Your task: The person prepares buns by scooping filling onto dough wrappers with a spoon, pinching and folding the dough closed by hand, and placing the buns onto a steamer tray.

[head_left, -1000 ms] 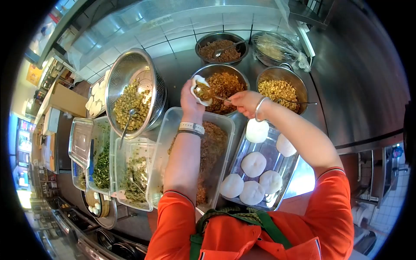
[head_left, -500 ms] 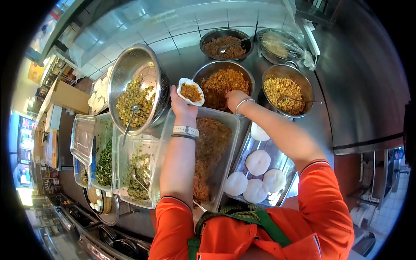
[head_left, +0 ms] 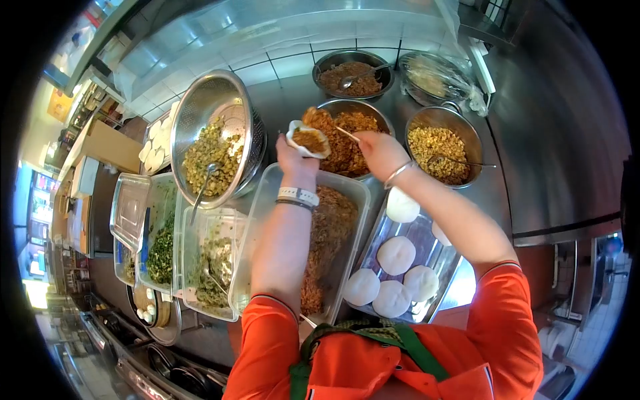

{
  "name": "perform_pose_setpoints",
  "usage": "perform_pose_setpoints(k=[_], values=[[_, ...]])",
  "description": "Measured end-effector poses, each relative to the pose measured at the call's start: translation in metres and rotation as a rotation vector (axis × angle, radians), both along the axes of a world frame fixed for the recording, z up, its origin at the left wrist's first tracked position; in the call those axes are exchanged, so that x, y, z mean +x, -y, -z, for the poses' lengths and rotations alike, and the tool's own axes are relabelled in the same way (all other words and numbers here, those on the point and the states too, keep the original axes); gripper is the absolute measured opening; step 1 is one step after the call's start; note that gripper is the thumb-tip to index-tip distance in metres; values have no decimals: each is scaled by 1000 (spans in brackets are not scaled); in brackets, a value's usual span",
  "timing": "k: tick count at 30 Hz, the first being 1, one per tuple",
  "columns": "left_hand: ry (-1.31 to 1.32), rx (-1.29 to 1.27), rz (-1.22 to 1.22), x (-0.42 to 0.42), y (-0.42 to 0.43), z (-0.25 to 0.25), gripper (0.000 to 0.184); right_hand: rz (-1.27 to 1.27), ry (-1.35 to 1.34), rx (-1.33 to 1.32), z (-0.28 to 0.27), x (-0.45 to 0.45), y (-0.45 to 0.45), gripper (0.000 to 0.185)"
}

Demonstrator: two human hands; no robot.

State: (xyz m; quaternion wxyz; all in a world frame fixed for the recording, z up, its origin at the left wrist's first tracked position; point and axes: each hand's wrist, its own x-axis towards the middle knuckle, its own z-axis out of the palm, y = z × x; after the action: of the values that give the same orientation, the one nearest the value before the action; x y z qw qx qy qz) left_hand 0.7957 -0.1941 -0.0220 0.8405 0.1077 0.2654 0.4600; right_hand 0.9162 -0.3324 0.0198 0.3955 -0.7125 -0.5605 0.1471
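In my left hand [head_left: 292, 160] rests a white dough wrapper [head_left: 323, 153], cupped upward with orange-brown filling [head_left: 308, 140] in it. My right hand [head_left: 383, 155] grips the pale handle of a spoon [head_left: 348, 135]. A heaped lump of orange filling [head_left: 318, 119] hides the spoon's head, just above the wrapper's far edge. Behind both hands stands a steel bowl [head_left: 389, 124] of the same orange filling. Beneath my left forearm lies a clear plastic tub [head_left: 364, 200] of brown and orange shredded mix.
Round dough pieces [head_left: 396, 255] lie on a metal tray [head_left: 373, 259] at right. A colander [head_left: 248, 120] of green filling tilts at left. Bowls of yellow filling [head_left: 437, 148] and brown filling [head_left: 350, 79] stand behind. Plastic tubs [head_left: 180, 253] with greens line the left.
My right hand has come up out of the orange filling bowl, bringing a loaded spoon toward the wrapper. My left hand has shifted slightly right, still holding the wrapper.
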Motion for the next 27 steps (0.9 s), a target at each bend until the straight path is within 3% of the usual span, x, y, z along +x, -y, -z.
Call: perform_pose_setpoints(k=[2,4,6,7,9,12,17,19,20,22,23,26,27], values=[[10,-84,-19,10,9,-11,36,108,436,-71,-14,-19,8,24],[73,-86,-22,13,8,-8,36,128,442,-99,-22,-22,11,25],[198,-1,85,13,8,-6,37,101,377,155,-20,-15,11,24],[223,-19,80,12,9,-6,38,101,379,153,-24,-10,10,24],[248,-11,73,10,15,-10,39,67,-597,-336,-34,-2,8,23],[257,10,72,8,14,-8,39,59,-829,-515,-30,-6,10,23],[185,121,148,3,14,-8,40,50,-783,-560,-30,-4,10,23],[167,129,94,-3,6,-7,38,20,-431,-349,-31,8,19,23],[146,105,44,-8,1,-3,37,13,-425,-353,-25,13,23,23],[192,142,61,-19,1,-6,36,120,453,-188,-13,14,29,25],[189,146,60,-22,4,-6,36,128,590,-452,-7,11,32,27],[258,112,106,-28,26,-25,36,113,824,-535,42,7,32,37],[311,139,140,-30,32,-28,36,99,884,-420,42,5,38,33]])
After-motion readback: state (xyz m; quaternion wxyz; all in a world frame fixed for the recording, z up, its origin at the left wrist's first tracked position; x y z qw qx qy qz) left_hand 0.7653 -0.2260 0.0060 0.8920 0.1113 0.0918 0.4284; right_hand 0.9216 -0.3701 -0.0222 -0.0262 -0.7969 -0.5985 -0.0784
